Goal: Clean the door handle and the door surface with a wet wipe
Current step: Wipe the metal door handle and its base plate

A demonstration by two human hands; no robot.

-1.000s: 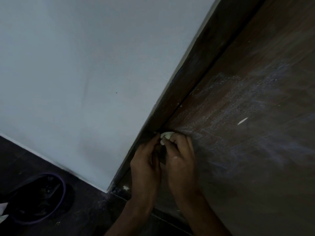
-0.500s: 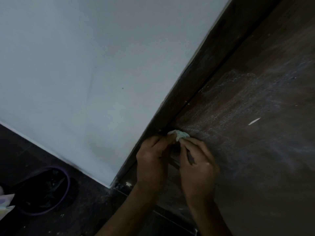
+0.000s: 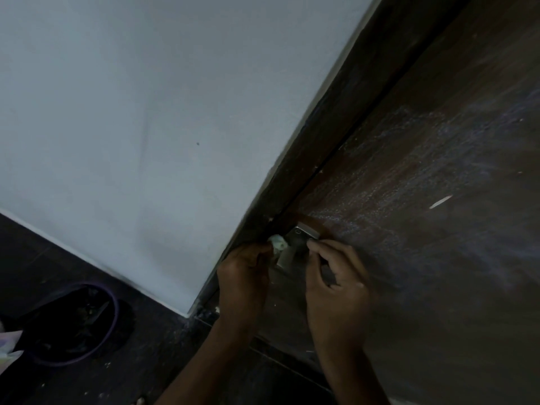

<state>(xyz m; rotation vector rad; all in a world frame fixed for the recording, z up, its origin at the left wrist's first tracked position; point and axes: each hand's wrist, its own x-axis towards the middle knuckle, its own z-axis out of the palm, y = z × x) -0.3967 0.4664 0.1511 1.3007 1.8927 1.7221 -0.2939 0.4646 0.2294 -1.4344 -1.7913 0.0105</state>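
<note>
The dark brown wooden door [image 3: 423, 176] fills the right side, its surface streaked with pale smears. A metal door handle [image 3: 304, 233] shows at the door's edge between my hands. My left hand [image 3: 245, 276] pinches a small crumpled whitish-green wet wipe [image 3: 277, 242] just left of the handle. My right hand [image 3: 336, 285] is to the right of the handle, its curled fingers touching the handle's lower part; whether they grip it is unclear.
A white wall [image 3: 146, 112] takes up the left, meeting the dark door frame [image 3: 321, 147]. On the dark floor at lower left sits a purple-rimmed bin [image 3: 73, 325] lined with a black bag. A pale packet [image 3: 8, 346] lies at the left edge.
My hands have drawn apart, uncovering the metal handle. The wipe went from between both hands to my left hand alone. The right hand shifted right along the door.
</note>
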